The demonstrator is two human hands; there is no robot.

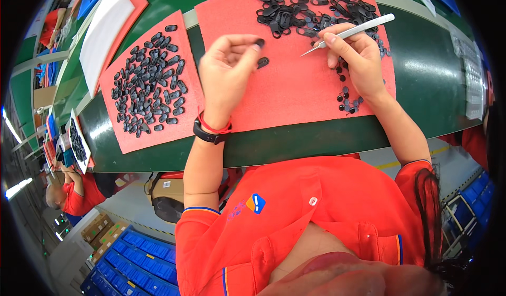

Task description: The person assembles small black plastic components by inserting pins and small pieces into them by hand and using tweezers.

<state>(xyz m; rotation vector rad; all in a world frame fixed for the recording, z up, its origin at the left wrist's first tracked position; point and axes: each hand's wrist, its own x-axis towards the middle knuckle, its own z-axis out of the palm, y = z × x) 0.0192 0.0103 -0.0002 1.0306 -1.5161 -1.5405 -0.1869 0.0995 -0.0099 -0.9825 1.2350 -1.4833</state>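
Here the left hand (225,69) pinches a small black oval rubber piece (259,42) between thumb and fingertips; a second like piece (262,62) lies on the red felt mat (295,90) just below those fingertips. The right hand (358,59) grips slim silver metal tweezers (350,32), long axis running up-right to down-left, tip aimed toward the left hand (gap small). A tangled heap of black loops (311,11) lies just beyond both hands.

I see matt red mats (295,85) that look like soft felt or foam, lying on a smooth, slightly glossy green surface (421,85). The small black parts (150,80) look like matt plastic or rubber. The tweezers (350,32) are pale, smooth metal with a dull sheen.
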